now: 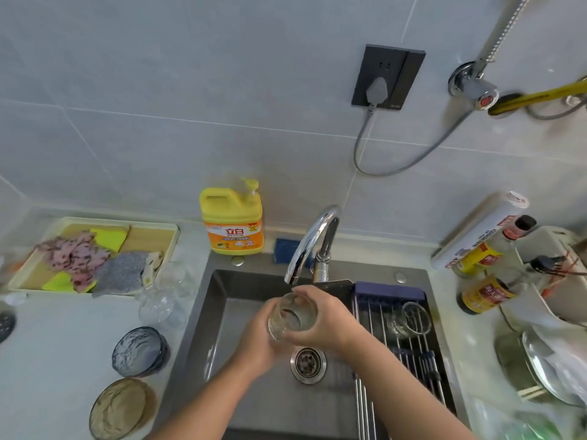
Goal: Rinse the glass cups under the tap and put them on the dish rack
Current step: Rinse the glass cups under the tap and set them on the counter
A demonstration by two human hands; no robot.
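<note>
**Glass cup held in both hands beneath the tap**

The glass cup (pixel 293 315) is just below and in front of the spout of the chrome tap (pixel 313 239), over the basin of the steel sink (pixel 270 404). It is tilted, its mouth turned up toward the spout. Both hands grip it. The left hand (pixel 259 339) wraps it from the left and underneath, and the right hand (pixel 322 323) curls round its right side with fingertips up at the rim. Whether water is running cannot be told.

Straight below the tap, in front of the hands, the round drain (pixel 307 363) sits in the sink floor. To the right of the tap the dish rack (pixel 389 292) spans the sink, and one clear cup on the rack (pixel 409 317) seems to lie on its side.

Left of the tap, on the pale tabletop (pixel 57 360), several more clear cups (pixel 165 296) stand close together at the sink's edge. Nearer the person are a blue glass bowl (pixel 138 350) and an amber bowl (pixel 122 408). Just left of the tap, against the wall, stands a yellow detergent bottle (pixel 233 219). Farther left still, a shallow tray (pixel 165 236) holds cloths and scouring pads.
</note>
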